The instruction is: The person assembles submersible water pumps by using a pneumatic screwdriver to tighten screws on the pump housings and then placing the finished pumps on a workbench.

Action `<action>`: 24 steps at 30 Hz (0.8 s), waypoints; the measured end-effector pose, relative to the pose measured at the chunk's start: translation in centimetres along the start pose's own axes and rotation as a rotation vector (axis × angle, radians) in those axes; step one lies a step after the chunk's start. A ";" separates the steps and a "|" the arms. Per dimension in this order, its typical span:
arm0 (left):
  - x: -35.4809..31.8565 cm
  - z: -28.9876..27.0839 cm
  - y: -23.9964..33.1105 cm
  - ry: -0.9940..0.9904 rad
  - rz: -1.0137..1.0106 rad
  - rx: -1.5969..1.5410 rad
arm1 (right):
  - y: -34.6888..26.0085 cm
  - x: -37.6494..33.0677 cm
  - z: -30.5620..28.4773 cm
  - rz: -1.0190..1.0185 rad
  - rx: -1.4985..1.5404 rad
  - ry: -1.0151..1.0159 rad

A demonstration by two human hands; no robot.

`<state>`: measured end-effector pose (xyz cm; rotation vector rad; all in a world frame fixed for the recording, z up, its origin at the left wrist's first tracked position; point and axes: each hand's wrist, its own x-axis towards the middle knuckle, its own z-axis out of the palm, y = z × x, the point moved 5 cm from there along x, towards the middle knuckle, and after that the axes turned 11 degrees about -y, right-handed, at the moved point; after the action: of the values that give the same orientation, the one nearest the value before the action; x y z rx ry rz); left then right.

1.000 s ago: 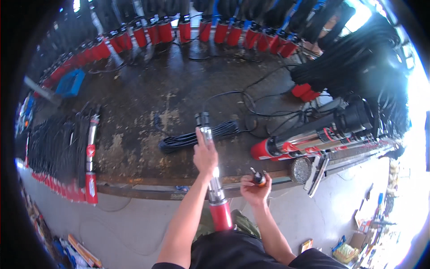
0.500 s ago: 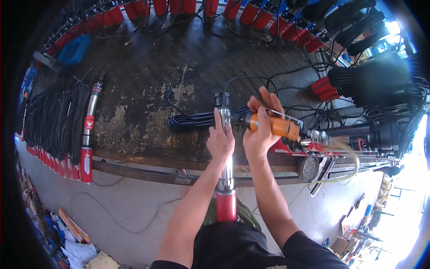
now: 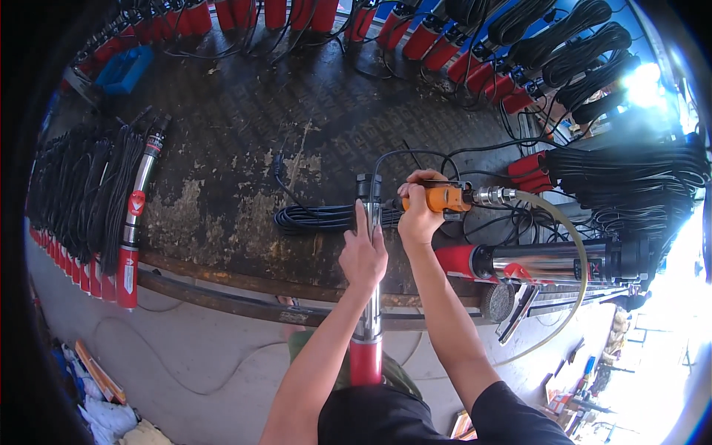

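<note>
A slim submersible pump, with a steel body, red lower end and black top, extends from my body over the bench edge. My left hand grips its upper body, index finger stretched along the steel toward the black top. Just right of that top, my right hand is wrapped round an orange air tool, fed by a pale hose. The tool's working tip is hidden behind the hand. A coil of black cable lies on the bench left of the pump, and a loose cable loops from the pump's top.
The worn dark bench has rows of red-ended pumps along its far edge. More pumps with bundled cables stand at left. A larger pump lies at right beside a round abrasive-looking piece. A blue tray sits far left.
My right hand has closed round the air tool, which was tilted across open fingers, and brought it slightly left, more level. My left hand stays on the pump. The view has shifted slightly.
</note>
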<state>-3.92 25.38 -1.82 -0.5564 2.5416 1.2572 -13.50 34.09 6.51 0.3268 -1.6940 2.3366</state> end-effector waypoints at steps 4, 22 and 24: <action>0.0 0.1 0.0 -0.006 -0.007 0.012 | 0.2 0.0 0.0 -0.002 0.015 0.034; -0.1 0.2 0.6 0.007 -0.007 0.097 | 1.1 -0.3 -0.7 0.000 -0.001 -0.044; -0.1 0.3 0.6 0.006 -0.009 0.109 | 1.2 -0.3 -0.7 -0.024 -0.019 -0.067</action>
<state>-4.06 26.02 -1.50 -0.5472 2.5912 1.1073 -13.63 34.33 5.12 0.4245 -1.7318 2.3149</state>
